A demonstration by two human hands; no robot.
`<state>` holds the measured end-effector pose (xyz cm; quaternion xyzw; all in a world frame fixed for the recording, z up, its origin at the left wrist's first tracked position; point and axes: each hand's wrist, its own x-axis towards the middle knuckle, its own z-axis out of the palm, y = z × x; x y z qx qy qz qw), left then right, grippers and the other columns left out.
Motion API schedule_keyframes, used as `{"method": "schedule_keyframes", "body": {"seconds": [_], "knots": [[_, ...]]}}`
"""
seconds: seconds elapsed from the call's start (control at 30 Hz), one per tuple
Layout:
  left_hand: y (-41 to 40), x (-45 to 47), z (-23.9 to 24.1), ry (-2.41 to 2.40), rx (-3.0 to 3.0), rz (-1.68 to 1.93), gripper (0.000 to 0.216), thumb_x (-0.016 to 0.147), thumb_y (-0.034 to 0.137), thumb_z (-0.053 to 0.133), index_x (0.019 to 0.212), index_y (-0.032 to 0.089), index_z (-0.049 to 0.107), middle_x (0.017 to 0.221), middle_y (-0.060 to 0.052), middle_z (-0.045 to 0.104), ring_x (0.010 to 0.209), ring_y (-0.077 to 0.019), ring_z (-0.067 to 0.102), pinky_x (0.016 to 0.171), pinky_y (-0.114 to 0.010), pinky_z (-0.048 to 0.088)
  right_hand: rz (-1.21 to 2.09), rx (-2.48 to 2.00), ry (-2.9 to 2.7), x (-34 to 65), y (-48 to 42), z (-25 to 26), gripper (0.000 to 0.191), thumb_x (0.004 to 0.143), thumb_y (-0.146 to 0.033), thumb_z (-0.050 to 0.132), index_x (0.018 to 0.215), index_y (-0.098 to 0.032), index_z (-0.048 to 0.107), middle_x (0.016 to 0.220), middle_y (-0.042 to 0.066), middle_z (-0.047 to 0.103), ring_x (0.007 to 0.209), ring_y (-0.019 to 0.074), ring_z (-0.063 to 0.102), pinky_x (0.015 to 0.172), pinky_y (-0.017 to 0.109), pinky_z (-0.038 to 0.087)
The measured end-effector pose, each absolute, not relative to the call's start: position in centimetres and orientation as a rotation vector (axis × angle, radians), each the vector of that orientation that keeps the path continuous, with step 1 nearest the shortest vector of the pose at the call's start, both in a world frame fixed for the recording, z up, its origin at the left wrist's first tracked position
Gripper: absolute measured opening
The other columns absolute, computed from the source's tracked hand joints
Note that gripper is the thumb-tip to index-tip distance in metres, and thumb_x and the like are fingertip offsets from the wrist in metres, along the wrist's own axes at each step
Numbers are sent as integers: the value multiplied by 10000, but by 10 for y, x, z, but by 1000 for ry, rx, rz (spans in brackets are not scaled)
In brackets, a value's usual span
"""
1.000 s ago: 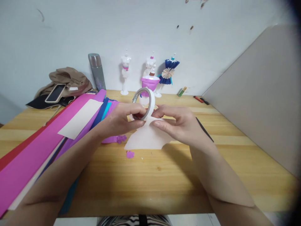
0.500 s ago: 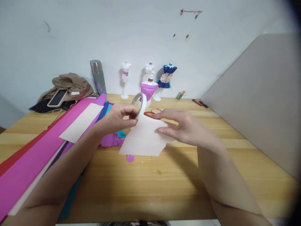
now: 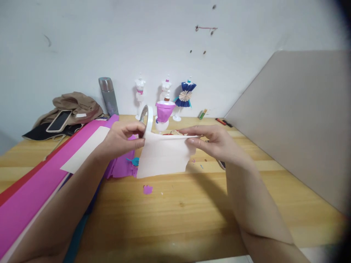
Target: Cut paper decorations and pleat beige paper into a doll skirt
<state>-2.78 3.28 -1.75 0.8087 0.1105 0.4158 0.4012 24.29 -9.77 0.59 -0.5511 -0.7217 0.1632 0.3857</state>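
Note:
My left hand is closed on a roll of white tape, which stands on edge between thumb and fingers. A sheet of white paper hangs down in front of me, its upper left corner against the roll. My right hand pinches the paper's upper right edge between thumb and fingers. That top edge runs nearly straight between the two hands, while the lower right edge is cut unevenly. Behind the paper, a red-rimmed object is mostly hidden.
Small mannequins stand by the wall, one in a purple wrap, one in a blue pleated dress. Long magenta sheets lie left, near a phone, brown cloth and grey flask. A purple scrap lies in front.
The paper's top edge is now stretched straighter between my hands. My right hand has changed from resting over the paper to pinching its edge. The whole view has shifted slightly.

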Motion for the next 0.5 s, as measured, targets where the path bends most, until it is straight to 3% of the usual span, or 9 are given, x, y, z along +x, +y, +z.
{"method": "schedule_keyframes", "body": {"seconds": [0.13,0.37,0.5], "knots": [[34,-26,-18,251,2057,1104,79,746,171,788,733,173,710,699,-10,651,702,-145,613,687,-269,497,540,-1338,-1817,248,-94,2,357,844,-487,707,1076,-232,802,1148,87,798,1074,289,736,900,415,581],[36,-26,-21,279,2114,1105,68,758,160,764,726,173,706,699,-3,658,685,-134,618,703,-263,514,539,-1370,-1665,247,-89,-4,249,849,-449,702,783,-219,771,818,35,779,799,217,720,729,340,558],[35,-26,-18,279,2102,1115,65,748,181,800,752,185,735,698,6,676,678,-134,638,687,-258,531,588,-1334,-1660,246,-88,-2,222,845,-424,701,827,-215,776,851,37,782,805,200,713,721,323,553]]}}
